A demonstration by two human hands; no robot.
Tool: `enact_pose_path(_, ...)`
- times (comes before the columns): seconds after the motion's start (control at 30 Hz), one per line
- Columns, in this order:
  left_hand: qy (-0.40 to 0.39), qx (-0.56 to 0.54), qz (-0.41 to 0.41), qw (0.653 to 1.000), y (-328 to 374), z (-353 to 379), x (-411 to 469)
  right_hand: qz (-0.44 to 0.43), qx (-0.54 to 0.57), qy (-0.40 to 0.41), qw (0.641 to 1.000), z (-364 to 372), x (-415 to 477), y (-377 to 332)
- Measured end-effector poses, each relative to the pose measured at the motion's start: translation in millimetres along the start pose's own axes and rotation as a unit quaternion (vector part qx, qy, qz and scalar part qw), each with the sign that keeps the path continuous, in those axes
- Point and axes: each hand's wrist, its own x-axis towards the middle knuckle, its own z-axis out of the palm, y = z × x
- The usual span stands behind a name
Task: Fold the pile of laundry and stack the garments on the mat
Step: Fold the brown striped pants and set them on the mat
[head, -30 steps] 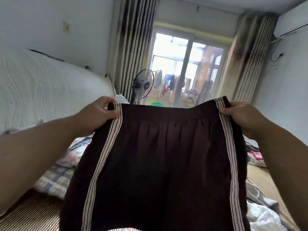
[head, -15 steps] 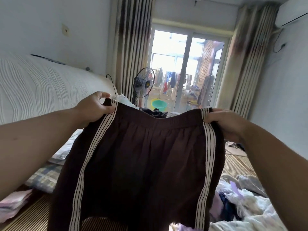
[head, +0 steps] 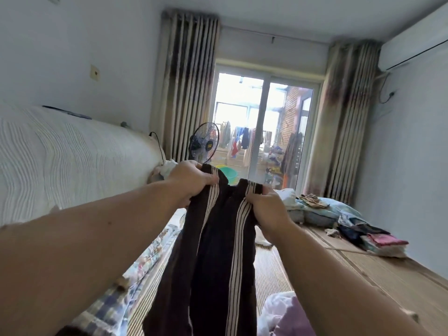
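Observation:
Dark brown shorts (head: 215, 258) with cream side stripes hang in the air in front of me, folded lengthwise so the two striped sides lie close together. My left hand (head: 190, 179) grips the waistband at one striped edge. My right hand (head: 268, 209) grips the other striped edge, a short way to the right and lower. The woven straw mat (head: 378, 275) covers the floor below. A heap of unfolded laundry (head: 283, 314), white and lilac, lies at the bottom right. Folded garments (head: 380, 241) are stacked on the mat at the right.
A white-covered bed (head: 63, 161) runs along the left wall, with patterned bedding (head: 150, 258) on the floor beside it. A standing fan (head: 204, 144) and a green basin (head: 228, 174) stand by the glass door. Pale blue pillows (head: 322, 209) lie near the right curtain.
My hands have come together, bringing the two striped sides of the shorts close so the garment is folded in half lengthwise. The view has tilted up and more of the room shows.

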Motion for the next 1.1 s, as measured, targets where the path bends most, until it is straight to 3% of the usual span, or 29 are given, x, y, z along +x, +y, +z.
enact_pose_path(0.1, 0.010, 0.057, 0.063, 0.996, 3, 18, -7, -0.029, -0.036, -0.019, 0.999, 14, -6, -3)
enact_pose_path(0.2, -0.043, 0.120, 0.103, 0.986, 2, 28, -16, 0.001, 0.057, -0.079, 0.995, 20, -10, -5)
enact_pose_path(0.27, -0.097, 0.078, 0.064, 0.990, 1, 29, -21, 0.025, 0.100, -0.108, 0.989, 17, -12, -3)
enact_pose_path(0.33, -0.154, 0.025, -0.015, 0.988, 1, 29, -27, 0.014, 0.067, -0.115, 0.991, 11, -15, 0)
enact_pose_path(0.43, -0.222, 0.056, -0.025, 0.973, -3, 21, -31, 0.016, 0.008, -0.096, 0.995, 1, -18, 3)
enact_pose_path(0.5, -0.223, 0.082, 0.012, 0.971, -8, 13, -32, 0.042, 0.033, -0.099, 0.994, -6, -17, 6)
enact_pose_path(0.6, -0.147, 0.172, 0.125, 0.966, -22, -5, -28, 0.031, 0.073, -0.129, 0.988, -16, -16, 10)
enact_pose_path(0.67, -0.140, 0.197, 0.087, 0.966, -36, -20, -22, 0.003, 0.080, -0.142, 0.987, -22, -14, 13)
enact_pose_path(0.8, -0.245, 0.118, -0.119, 0.955, -68, -38, -22, -0.025, 0.068, -0.172, 0.982, -30, -12, 17)
enact_pose_path(1.0, -0.275, -0.086, -0.033, 0.957, -110, -15, -34, -0.041, -0.014, -0.202, 0.979, -43, -24, 18)
enact_pose_path(1.1, -0.237, -0.098, 0.001, 0.967, -107, -15, -28, -0.054, -0.103, -0.210, 0.971, -56, -25, 19)
